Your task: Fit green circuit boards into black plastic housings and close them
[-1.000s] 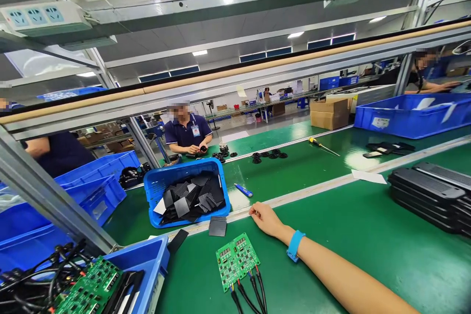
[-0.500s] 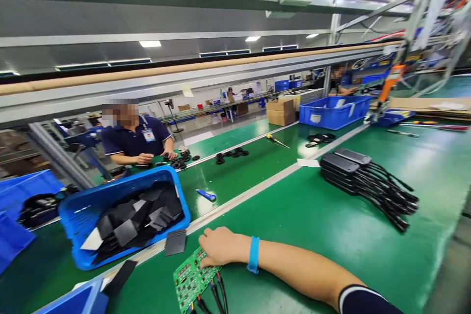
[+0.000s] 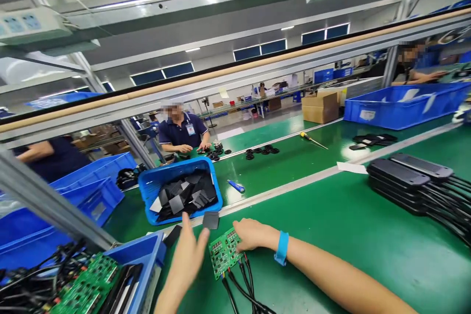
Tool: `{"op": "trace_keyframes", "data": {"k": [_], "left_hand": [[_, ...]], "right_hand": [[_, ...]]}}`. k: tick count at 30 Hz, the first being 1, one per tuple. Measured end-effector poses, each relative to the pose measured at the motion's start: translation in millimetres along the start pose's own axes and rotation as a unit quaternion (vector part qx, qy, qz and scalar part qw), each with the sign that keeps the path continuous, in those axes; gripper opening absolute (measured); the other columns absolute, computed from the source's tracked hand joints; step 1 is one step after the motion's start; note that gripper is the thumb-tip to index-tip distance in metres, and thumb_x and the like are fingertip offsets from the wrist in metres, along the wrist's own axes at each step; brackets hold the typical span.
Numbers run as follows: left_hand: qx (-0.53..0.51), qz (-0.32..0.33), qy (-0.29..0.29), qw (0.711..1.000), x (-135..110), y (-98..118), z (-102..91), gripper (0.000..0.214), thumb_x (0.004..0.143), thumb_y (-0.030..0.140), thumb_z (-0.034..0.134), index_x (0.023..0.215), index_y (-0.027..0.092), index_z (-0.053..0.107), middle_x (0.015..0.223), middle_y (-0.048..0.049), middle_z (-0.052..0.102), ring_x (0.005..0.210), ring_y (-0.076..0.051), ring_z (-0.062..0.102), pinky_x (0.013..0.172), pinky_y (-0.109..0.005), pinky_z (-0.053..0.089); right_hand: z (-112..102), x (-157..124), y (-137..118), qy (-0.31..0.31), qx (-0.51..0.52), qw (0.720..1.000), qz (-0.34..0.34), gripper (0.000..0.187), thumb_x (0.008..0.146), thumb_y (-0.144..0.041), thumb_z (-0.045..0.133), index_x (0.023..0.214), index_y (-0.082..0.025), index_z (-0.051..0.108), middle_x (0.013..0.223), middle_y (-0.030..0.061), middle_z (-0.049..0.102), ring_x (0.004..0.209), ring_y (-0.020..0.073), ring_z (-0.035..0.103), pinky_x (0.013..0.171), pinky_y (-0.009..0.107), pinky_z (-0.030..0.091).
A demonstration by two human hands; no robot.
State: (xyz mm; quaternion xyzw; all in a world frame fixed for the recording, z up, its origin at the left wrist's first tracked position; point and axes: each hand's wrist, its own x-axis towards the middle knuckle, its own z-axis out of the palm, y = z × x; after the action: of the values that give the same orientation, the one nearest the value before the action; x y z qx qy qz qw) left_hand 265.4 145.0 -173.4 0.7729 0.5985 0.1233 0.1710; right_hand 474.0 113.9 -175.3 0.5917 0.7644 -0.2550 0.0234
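My right hand (image 3: 251, 235), with a blue band on the wrist, pinches the right edge of a green circuit board (image 3: 222, 260). Black cables (image 3: 245, 282) run from the board's lower edge toward me. My left hand (image 3: 187, 252) is raised just left of the board, thumb and fingers apart, holding nothing. Right behind its thumb lies a small stack of dark grey pads (image 3: 211, 221) on the green table. Beyond it stands a blue basket (image 3: 144, 191) filled with similar dark pads.
At lower left, a blue bin (image 3: 156, 250) holds more circuit boards (image 3: 86, 284) and cables. Black adapters (image 3: 401, 176) with cables are stacked at right. A blue cutter (image 3: 236, 186) and a screwdriver (image 3: 312, 140) lie farther back. A co-worker (image 3: 184, 130) sits across the table.
The view has swung left, bringing the bin of boards into sight. My left hand has come into view beside the circuit board. My right hand still holds the board.
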Motion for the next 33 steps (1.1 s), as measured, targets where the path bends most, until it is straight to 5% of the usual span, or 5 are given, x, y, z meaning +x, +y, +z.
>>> {"op": "trace_keyframes", "data": {"k": [4,18,25,30,33], "left_hand": [[0.118,0.032,-0.166,0.978,-27,-11,41.1,0.086,0.088,0.056,0.032,0.147,0.021,-0.020,0.152,-0.0049,-0.004,0.139,-0.029,-0.010,0.106,-0.058,-0.002],[-0.161,0.104,-0.061,0.980,-33,-20,43.1,0.093,0.071,0.040,0.070,0.145,0.019,0.019,0.127,-0.0086,0.040,0.122,-0.020,0.037,0.106,-0.033,0.027],[-0.265,0.130,0.079,0.952,-46,0,45.0,0.093,0.072,0.035,0.072,0.146,0.029,0.015,0.136,-0.0063,0.036,0.126,-0.020,0.035,0.106,-0.033,0.031],[-0.652,-0.112,-0.111,0.742,-52,13,49.3,0.061,0.079,0.048,0.064,0.122,0.008,0.045,0.109,-0.0157,0.056,0.088,-0.019,0.059,0.072,-0.029,0.049],[-0.634,-0.112,-0.158,0.748,-57,18,49.8,0.051,0.078,0.045,0.067,0.105,0.004,0.055,0.095,-0.0150,0.060,0.075,-0.014,0.056,0.065,-0.027,0.048]], "right_hand": [[5,-12,11,0.022,0.069,0.997,-0.012,0.034,0.081,-0.020,0.054,0.108,0.000,0.058,0.103,0.0270,0.057,0.097,0.0413,0.056,0.077,0.047,0.045],[69,-16,4,0.082,0.657,0.748,-0.052,0.077,0.073,-0.039,0.063,0.135,-0.009,0.029,0.118,0.0137,0.043,0.095,0.0128,0.049,0.086,0.027,0.044],[70,-15,5,-0.007,0.656,0.745,-0.121,0.044,0.080,-0.047,0.064,0.082,-0.003,0.060,0.070,0.0115,0.059,0.056,0.0109,0.050,0.053,0.021,0.041],[74,-18,6,0.044,0.686,0.716,-0.121,0.045,0.079,-0.049,0.064,0.092,-0.006,0.063,0.079,0.0092,0.059,0.066,0.0127,0.051,0.060,0.024,0.044],[73,-20,4,0.077,0.653,0.734,-0.169,0.038,0.081,-0.041,0.065,0.102,-0.009,0.066,0.087,0.0081,0.060,0.077,0.0147,0.053,0.074,0.027,0.045]]}}
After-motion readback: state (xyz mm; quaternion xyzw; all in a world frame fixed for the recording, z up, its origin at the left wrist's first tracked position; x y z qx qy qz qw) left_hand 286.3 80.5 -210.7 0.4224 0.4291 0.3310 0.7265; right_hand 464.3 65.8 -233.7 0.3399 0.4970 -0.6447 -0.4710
